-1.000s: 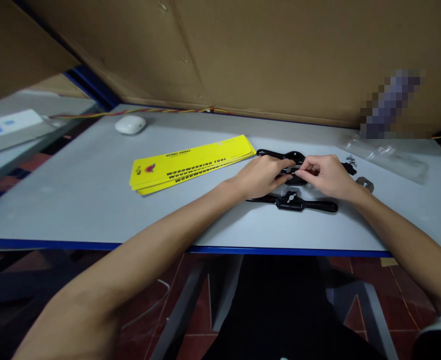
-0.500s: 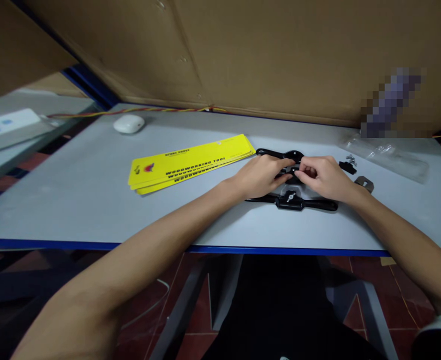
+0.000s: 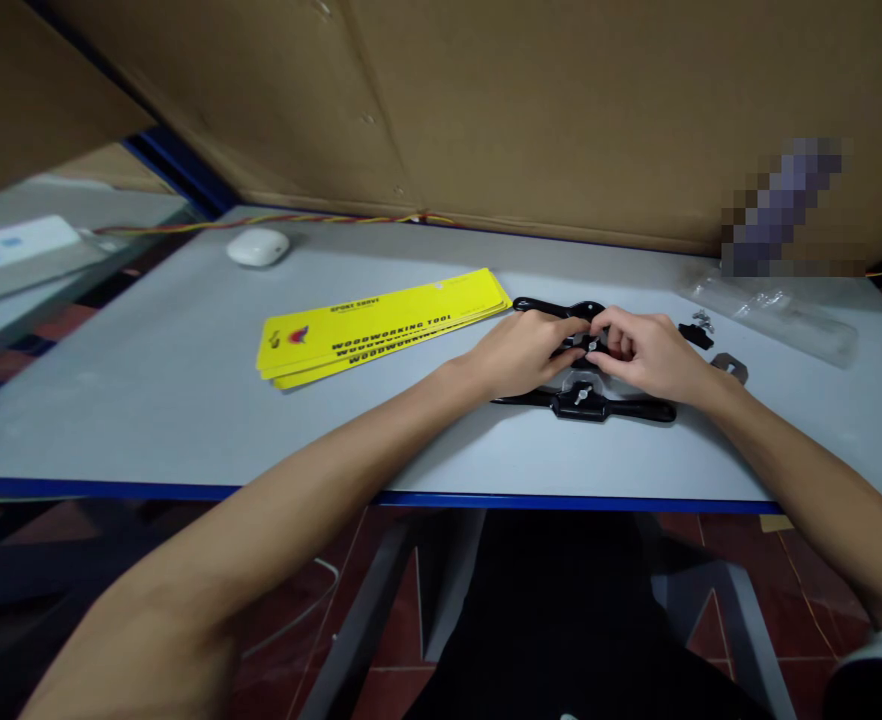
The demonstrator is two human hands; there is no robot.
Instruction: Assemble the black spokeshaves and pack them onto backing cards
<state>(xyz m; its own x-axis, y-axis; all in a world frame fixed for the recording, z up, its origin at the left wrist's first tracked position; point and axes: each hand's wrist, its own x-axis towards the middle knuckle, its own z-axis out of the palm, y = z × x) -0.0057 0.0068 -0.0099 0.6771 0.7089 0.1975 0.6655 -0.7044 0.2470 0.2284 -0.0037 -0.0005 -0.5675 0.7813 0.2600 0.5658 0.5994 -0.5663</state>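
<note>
Right thumb and forefinger have just parted! Nearest, one finished-looking spokeshave (image 3: 582, 400); beyond it, between two others, the left hand (image 3: 523, 350) pinches the middle spokeshave (image 3: 583, 342), right hand (image 3: 655, 355) spread around its silver screw (image 3: 592, 346). If that left grip slackens, the tool could twist. Farther: one blade (image 3: 730, 368), one black cap (image 3: 696, 335), at least three yellow cards (image 3: 381, 325), uncountable bunched screws (image 3: 703, 320), a third spokeshave (image 3: 580, 310).

Dim | floor (image 3: 298, 620) shadowed | glare on plastic sleeve (image 3: 801, 327) | edges stretched
</note>
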